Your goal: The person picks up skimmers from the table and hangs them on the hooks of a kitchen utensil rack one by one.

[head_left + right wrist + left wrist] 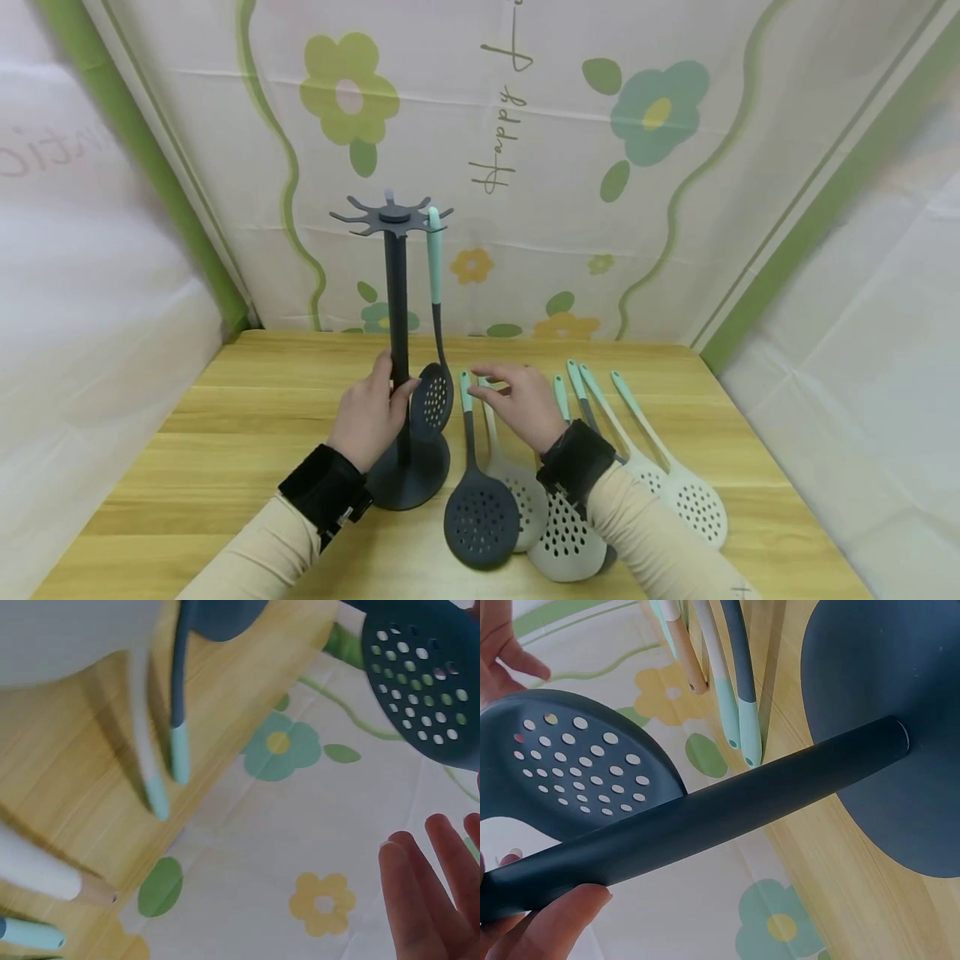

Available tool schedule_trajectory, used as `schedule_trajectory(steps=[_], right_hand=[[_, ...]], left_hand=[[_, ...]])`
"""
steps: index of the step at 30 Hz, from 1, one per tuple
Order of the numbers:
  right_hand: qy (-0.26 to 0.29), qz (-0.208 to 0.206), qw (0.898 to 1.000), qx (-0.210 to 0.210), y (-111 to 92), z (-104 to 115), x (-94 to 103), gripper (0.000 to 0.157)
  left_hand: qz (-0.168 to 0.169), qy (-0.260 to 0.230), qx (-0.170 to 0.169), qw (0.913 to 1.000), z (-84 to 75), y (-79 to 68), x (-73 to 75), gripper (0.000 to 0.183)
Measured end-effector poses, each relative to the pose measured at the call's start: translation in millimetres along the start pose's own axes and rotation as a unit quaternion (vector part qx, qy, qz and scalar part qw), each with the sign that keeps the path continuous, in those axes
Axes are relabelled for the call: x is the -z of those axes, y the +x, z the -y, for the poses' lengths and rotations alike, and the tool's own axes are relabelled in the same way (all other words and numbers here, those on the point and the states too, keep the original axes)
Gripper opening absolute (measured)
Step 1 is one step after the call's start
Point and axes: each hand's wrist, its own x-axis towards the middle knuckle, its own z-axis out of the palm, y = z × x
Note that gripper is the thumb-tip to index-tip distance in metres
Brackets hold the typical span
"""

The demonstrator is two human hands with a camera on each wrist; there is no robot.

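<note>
Left of the frame's middle, the left hand (372,414) gripped a tall black round-based stand (397,317), near a hanging black mint-handled holey spoon (433,398). The right hand (527,407), fingers apart, held nothing and blocked parts of mint-handled holey turners (482,527) on the wooden tabletop (225,467), lower right.

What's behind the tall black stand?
Behind the stand, you can see the wooden table and the flowery cloth. Whatever the stand and left hand cover can't be seen.
</note>
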Motion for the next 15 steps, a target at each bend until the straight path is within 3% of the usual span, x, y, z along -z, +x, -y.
schedule_trajectory(steps=[9,15], right_hand=[[-0.079,0.017,0.997,0.001,-6,-6,-1.7,0.027],[-0.102,0.020,0.995,-0.001,-8,-12,-4.6,0.027]], left_hand=[[0.001,-0.001,0.007,1.0000,1.5,0.6,0.1,0.032],[0.008,-0.001,0.010,0.9999,0.8,0.8,0.0,0.034]])
